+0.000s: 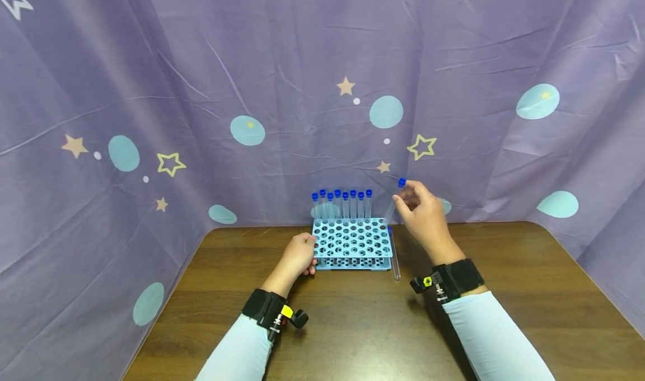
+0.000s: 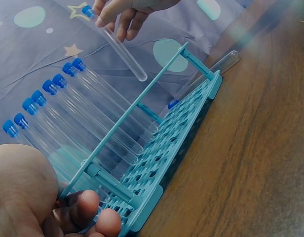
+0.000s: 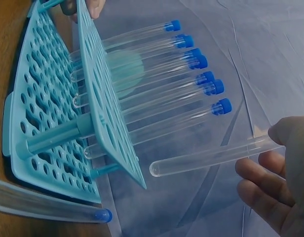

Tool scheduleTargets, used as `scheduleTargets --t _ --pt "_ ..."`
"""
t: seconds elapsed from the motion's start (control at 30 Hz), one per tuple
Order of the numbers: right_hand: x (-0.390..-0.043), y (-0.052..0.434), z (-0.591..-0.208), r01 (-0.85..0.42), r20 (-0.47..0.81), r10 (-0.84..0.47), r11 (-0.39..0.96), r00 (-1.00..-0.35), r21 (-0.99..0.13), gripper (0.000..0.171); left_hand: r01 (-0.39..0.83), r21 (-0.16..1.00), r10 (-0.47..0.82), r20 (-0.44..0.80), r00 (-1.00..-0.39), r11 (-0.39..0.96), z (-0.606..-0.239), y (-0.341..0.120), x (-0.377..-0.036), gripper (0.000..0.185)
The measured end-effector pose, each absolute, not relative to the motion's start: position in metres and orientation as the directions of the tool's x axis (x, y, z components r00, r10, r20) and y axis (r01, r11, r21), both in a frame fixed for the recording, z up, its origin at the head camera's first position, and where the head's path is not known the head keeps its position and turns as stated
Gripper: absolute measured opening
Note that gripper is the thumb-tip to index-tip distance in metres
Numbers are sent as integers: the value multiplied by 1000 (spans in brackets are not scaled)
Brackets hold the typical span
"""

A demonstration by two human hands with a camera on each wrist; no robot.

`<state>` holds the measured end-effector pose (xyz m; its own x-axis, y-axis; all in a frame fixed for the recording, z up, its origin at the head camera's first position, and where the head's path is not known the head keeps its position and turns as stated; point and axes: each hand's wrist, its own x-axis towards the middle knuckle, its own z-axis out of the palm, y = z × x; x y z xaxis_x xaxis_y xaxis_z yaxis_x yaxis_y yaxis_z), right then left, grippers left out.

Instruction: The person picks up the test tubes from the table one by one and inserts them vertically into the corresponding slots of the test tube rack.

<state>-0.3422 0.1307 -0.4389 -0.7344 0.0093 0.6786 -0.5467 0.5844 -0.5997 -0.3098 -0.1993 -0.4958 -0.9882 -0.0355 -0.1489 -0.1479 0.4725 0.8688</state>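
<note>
Fingers of my right hand (image 1: 425, 216) pinch a capped tube (image 1: 395, 202) near its blue cap, so it hangs tilted in the air, its round bottom pointing down toward the far right corner of the rack (image 1: 352, 244). In the right wrist view the tube's (image 3: 211, 157) clear end floats just off the rack's upper plate, touching nothing. My left hand (image 1: 299, 254) is curled round the near left corner of the rack, thumb and fingertips on its edge, steadying it against the table (image 1: 353, 325).

Beyond my hands, a row of capped tubes (image 1: 342, 205) stands upright along the rack's far side, filling the back holes; the held tube is just to the right of the last one. Below my right hand, beside the rack's right edge, a second loose tube (image 1: 395, 258) lies flat on the table, cap toward the far end.

As I judge it, I am in the middle of loading the rack: one tube is lifted and lined up, not yet seated. The next move calls for bringing the tube upright over a free hole beside the standing row, lowering it straight through both plates until it rests, and keeping my left grip firm so the rack does not slide. Behind everything hangs the purple cloth (image 1: 201, 90) with stars.
</note>
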Motion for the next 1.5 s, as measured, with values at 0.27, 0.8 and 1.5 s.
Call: scheduleTargets --t 0.27,0.8,1.5 --pt "-342 123 -442 -556 666 -7 556 -746 -617 37 -152 868 -38 -152 -988 473 -496 -199 -309 37" --pt "-347 112 -447 -536 631 -42 572 -775 -621 43 -116 894 4 -131 -991 433 -502 -205 -313 36" --pt "-365 99 -452 -477 570 -108 684 -815 -552 44 -148 878 -36 -149 -988 454 -495 -199 -309 35"
